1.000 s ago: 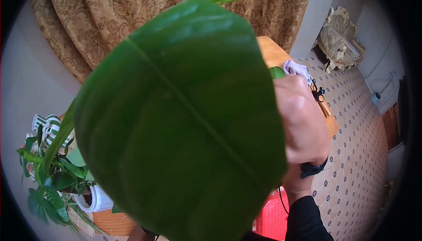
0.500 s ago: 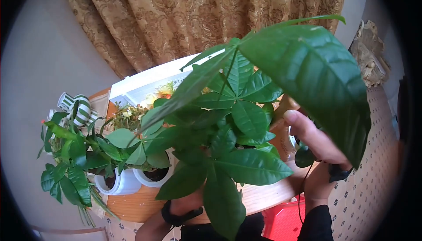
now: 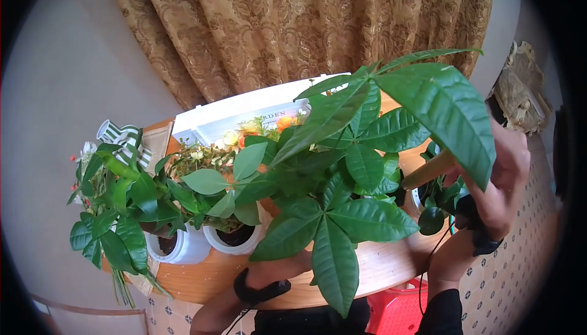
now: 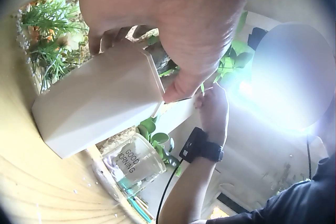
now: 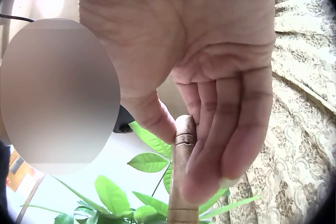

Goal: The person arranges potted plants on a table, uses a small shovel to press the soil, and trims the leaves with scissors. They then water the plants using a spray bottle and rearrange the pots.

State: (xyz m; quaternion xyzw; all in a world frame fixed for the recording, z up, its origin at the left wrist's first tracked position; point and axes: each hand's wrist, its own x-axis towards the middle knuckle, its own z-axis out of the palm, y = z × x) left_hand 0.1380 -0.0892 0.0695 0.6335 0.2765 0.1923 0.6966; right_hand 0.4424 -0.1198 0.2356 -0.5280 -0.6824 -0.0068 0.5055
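My right hand (image 3: 504, 173) pinches the rounded top end of a wooden handle (image 5: 184, 176) between thumb and fingers. In the head view the handle slants down to the left, and its lower end is hidden behind leaves. My left hand (image 4: 173, 19) grips the rim of a tall white planter pot (image 4: 97, 98) that stands on the table. From the head view, that pot is hidden under a leafy green plant (image 3: 367, 225), whose big leaves spread in front of the camera. The left hand (image 3: 284, 268) is partly covered by them too.
Two white pots (image 3: 235, 237) with soil stand at left beside cut leafy stems (image 3: 122, 243). Behind are a white garden box (image 3: 244, 112), flowers (image 3: 251, 130) and a striped vase (image 3: 125, 139). A clear "good morning" cup (image 4: 136, 158) is near the pot. A red stool (image 3: 397, 307) stands below the table (image 3: 208, 280).
The large leaf that covered most of the head view has shifted up and right, revealing the table. My right hand shows further right now, holding the handle. The left hand stays low at the plant.
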